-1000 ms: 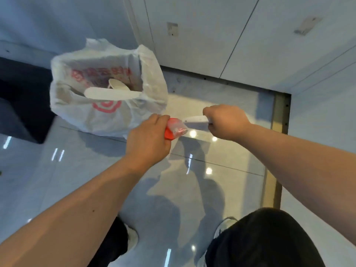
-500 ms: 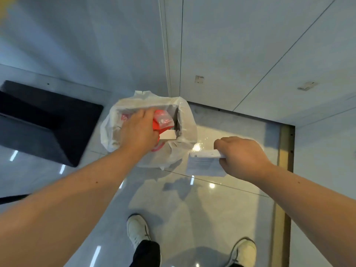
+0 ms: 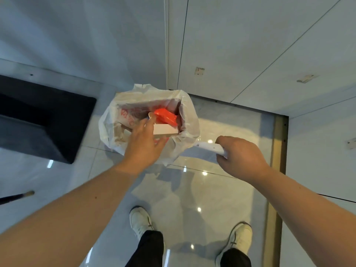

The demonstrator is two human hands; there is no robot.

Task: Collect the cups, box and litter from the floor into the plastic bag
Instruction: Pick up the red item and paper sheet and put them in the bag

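A white plastic bag (image 3: pixel 185 116) with red print stands open on the glossy floor against the wall. Inside it lie a red wrapper (image 3: pixel 166 116) and a white box (image 3: pixel 166 130). My left hand (image 3: pixel 145 142) hovers over the bag's mouth with fingers spread and nothing in it. My right hand (image 3: pixel 240 157) is to the right of the bag, closed on a flat white piece of litter (image 3: pixel 209 147) that sticks out to the left, near the bag's side.
A dark mat or platform (image 3: pixel 42 116) lies left of the bag. White wall panels (image 3: pixel 231 45) rise behind. A brass floor strip (image 3: pixel 276 170) runs along the right. My two white shoes (image 3: pixel 139 221) stand below. A thin dark stick (image 3: pixel 16 197) lies at the left edge.
My left hand carried the red wrapper into the bag and let it go; its fingers are now spread. The right hand stayed beside the bag, still holding the white piece.
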